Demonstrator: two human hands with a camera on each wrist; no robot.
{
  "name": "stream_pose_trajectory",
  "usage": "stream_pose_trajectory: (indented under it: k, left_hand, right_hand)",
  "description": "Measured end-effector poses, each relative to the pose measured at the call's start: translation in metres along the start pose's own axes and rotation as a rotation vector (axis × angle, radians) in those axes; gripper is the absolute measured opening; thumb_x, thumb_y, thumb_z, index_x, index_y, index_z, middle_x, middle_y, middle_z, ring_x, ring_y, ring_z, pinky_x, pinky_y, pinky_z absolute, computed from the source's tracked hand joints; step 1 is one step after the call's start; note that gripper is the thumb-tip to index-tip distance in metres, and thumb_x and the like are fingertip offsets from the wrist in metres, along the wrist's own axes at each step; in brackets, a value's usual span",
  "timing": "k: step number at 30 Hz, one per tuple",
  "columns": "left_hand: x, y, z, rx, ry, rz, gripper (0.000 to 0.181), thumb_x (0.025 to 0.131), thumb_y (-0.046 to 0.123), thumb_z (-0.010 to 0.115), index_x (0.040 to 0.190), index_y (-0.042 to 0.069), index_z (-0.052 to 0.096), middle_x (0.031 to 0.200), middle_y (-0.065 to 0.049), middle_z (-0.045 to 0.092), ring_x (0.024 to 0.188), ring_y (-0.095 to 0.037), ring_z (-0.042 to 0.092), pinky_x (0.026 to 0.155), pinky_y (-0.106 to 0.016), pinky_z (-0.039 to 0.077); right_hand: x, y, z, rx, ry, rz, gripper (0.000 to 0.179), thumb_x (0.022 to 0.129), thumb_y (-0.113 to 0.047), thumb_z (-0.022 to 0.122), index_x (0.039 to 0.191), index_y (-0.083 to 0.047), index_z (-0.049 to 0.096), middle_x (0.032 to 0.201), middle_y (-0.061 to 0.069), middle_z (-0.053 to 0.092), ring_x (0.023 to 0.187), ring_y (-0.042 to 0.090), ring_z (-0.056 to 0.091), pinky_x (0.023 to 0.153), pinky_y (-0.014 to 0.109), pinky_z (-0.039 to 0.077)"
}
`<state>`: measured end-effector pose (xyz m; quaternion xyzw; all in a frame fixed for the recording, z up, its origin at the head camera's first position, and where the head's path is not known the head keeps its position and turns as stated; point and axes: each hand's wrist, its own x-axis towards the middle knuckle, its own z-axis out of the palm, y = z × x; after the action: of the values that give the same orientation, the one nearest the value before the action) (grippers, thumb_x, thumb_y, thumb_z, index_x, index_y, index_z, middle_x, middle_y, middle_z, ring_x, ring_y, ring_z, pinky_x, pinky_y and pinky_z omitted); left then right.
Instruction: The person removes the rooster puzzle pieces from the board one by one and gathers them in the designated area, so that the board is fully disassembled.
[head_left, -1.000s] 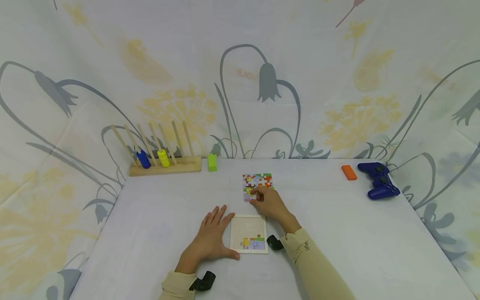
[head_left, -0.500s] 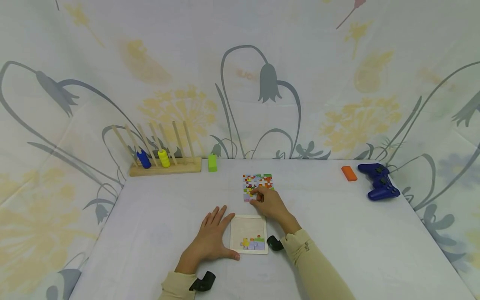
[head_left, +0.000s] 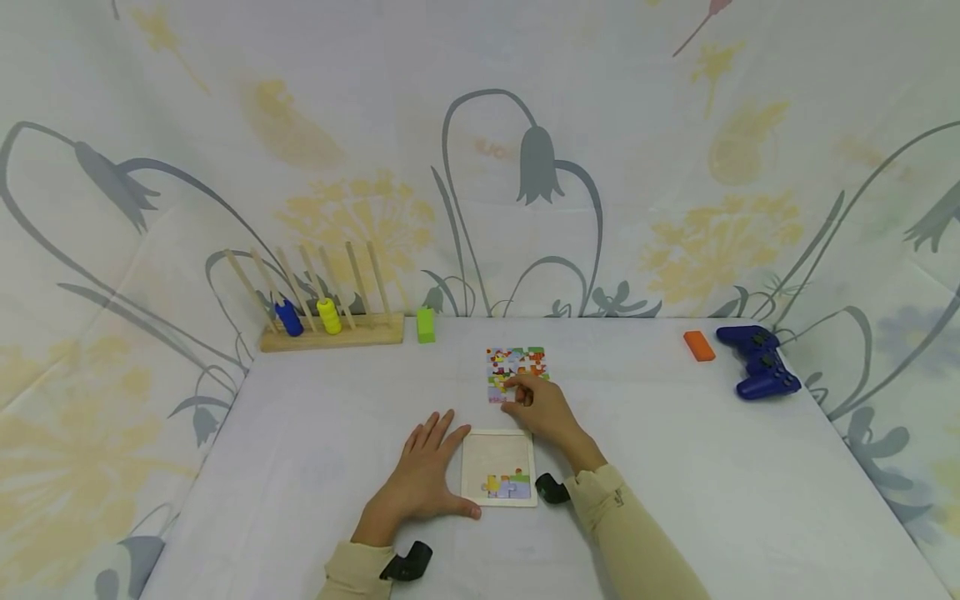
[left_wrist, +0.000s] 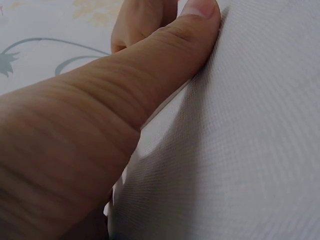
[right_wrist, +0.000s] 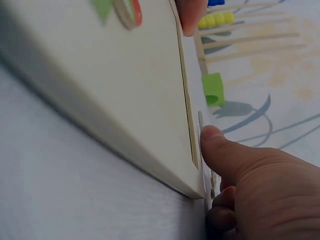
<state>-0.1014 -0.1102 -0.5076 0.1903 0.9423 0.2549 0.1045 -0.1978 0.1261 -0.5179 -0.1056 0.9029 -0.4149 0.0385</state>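
Observation:
A square wooden puzzle tray (head_left: pixel 498 450) lies in front of me, with several joined puzzle pieces (head_left: pixel 513 485) in its lower right corner. My left hand (head_left: pixel 423 475) rests flat at its left side, fingers spread, index fingertip and thumb touching the frame. Behind the tray, my right hand (head_left: pixel 546 408) bends thumb and index finger toward each other at the colourful assembled puzzle (head_left: pixel 516 362), partly covering it. A thin edge of a puzzle piece (right_wrist: pixel 201 119) shows at the right thumb in the right wrist view; the fingers pinch it. The left wrist view shows mainly the thumb (left_wrist: pixel 165 65) against the cloth.
At the back left stands a wooden peg rack (head_left: pixel 337 335) with blue and yellow rings. A green block (head_left: pixel 425 325) sits beside it. Far right are an orange block (head_left: pixel 699 346) and a blue game controller (head_left: pixel 759 362). White cloth (head_left: pixel 315 433) covers the table.
Both hands stay in nearly the same place. My right fingers have shifted very slightly to the right, showing a little more of the puzzle's lower left corner.

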Motion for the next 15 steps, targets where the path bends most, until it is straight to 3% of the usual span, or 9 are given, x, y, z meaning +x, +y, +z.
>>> stream_pose_trajectory:
  k: [9, 15]
  left_hand:
    - [0.0, 0.0, 0.002, -0.013, -0.009, -0.009, 0.118, 0.06, 0.062, 0.092, 0.155, 0.013, 0.041, 0.169, -0.018, 0.022, 0.157, -0.043, 0.014, 0.126, -0.062, 0.015]
    - [0.002, -0.003, 0.002, 0.009, -0.009, -0.015, 0.118, 0.061, 0.065, 0.09, 0.155, 0.015, 0.04, 0.169, -0.016, 0.022, 0.158, -0.042, 0.014, 0.126, -0.061, 0.015]
  right_hand:
    - [-0.024, 0.007, -0.002, 0.083, -0.027, 0.034, 0.027, 0.089, -0.026, 0.08, 0.113, -0.014, 0.073, 0.084, -0.003, 0.059, 0.075, 0.01, 0.049, 0.067, 0.021, 0.041]
    - [-0.056, 0.007, -0.003, 0.088, -0.053, -0.024, 0.026, 0.088, -0.028, 0.081, 0.111, -0.016, 0.075, 0.084, -0.007, 0.059, 0.072, 0.005, 0.049, 0.065, 0.019, 0.041]
